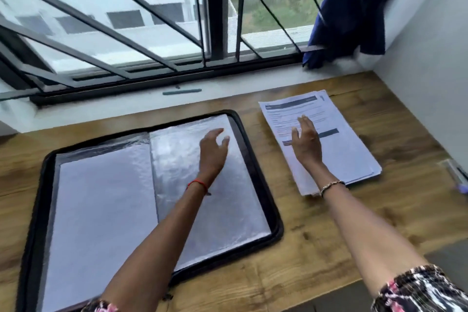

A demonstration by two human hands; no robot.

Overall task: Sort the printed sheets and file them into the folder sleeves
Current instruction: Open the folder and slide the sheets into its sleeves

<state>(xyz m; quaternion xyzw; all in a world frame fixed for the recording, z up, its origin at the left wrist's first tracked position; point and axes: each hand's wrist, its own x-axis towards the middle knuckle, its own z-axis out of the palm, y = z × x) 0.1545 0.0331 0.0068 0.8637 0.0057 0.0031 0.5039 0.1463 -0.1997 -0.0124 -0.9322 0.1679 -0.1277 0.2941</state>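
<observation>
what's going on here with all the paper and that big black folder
A person is filing papers at a wooden desk. The black zip folder lies open, its clear sleeves showing. The stack of printed sheets lies to its right. The right hand rests flat on the stack. The left hand is over the folder, holding nothing. No sheet is lifted yet.

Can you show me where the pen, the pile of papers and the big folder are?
pen (182,91): head view, middle of its barrel.
pile of papers (350,152): head view, bare top sheet.
folder (43,210): head view, black left rim.
</observation>
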